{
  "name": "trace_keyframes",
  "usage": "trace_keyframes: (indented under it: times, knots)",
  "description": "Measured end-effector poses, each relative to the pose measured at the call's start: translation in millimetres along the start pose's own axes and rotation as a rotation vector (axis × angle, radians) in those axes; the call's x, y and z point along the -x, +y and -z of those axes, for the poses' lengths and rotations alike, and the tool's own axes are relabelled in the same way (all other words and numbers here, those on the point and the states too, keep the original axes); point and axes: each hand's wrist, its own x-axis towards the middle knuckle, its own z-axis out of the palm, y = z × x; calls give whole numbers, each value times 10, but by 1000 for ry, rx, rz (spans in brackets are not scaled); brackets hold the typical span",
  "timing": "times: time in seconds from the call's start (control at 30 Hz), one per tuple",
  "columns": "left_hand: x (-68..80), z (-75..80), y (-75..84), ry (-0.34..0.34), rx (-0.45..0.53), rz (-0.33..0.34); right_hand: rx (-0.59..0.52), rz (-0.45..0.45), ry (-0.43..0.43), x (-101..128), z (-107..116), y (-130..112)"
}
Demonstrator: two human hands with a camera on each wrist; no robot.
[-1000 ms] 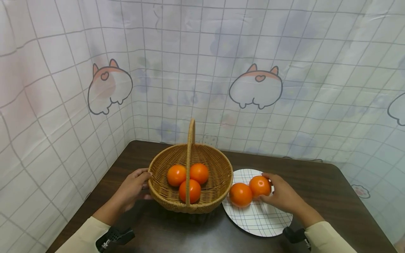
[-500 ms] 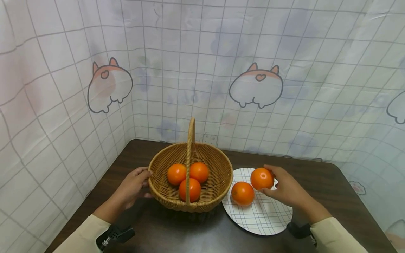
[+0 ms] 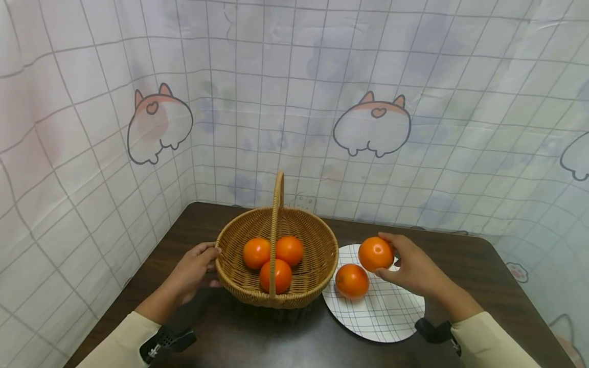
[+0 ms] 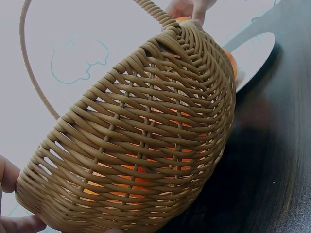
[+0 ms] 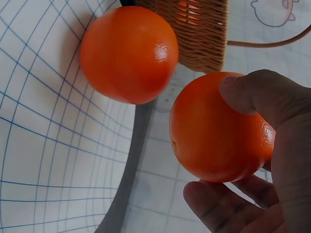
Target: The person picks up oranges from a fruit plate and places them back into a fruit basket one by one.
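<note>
Gripping an orange (image 3: 374, 254) in the right hand (image 3: 409, 266), pressing thumb on one side and bent fingers on the other; holding it above a plate (image 3: 391, 319), apart from a second orange (image 3: 352, 281) resting on the plate. Holding a wicker basket (image 3: 324, 240) at its left rim with the left hand (image 3: 195, 271), curling fingers against it; partly losing the lower fingers behind the wall, cannot tell how firm the hold.

Losing the undersides of three oranges (image 3: 282, 276) inside the basket, plus a strip behind the upright handle (image 3: 276, 209). Catching only orange patches through the weave in the left wrist view; cropping the left hand to bits of finger at the lower left there. Losing the plate's left edge behind the basket. Cropping the basket at the top of the right wrist view, and both sleeves (image 3: 488, 345) at the bottom of the head view.

Noting prints on the wall cloth (image 3: 294, 66): cartoon animal rear (image 3: 372, 130) with a heart mark, a similar one (image 3: 161, 130) farther left, another cut off at the right edge, a paw print (image 3: 517, 272) low right.

Working on a dark wood-grain table (image 3: 294, 347), shining near the front; showing pale grid cloth, slightly wrinkling, around back and sides.
</note>
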Motion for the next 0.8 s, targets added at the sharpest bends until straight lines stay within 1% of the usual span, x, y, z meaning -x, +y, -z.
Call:
trace_keyframes:
  times: [0.33,0.8]
  knots:
    - [18,-7,-1,3,8,-2,-6,36,1,-69,67,-164]
    - [13,0,-16,11,6,3,-14,97,-6,-185,61,-335]
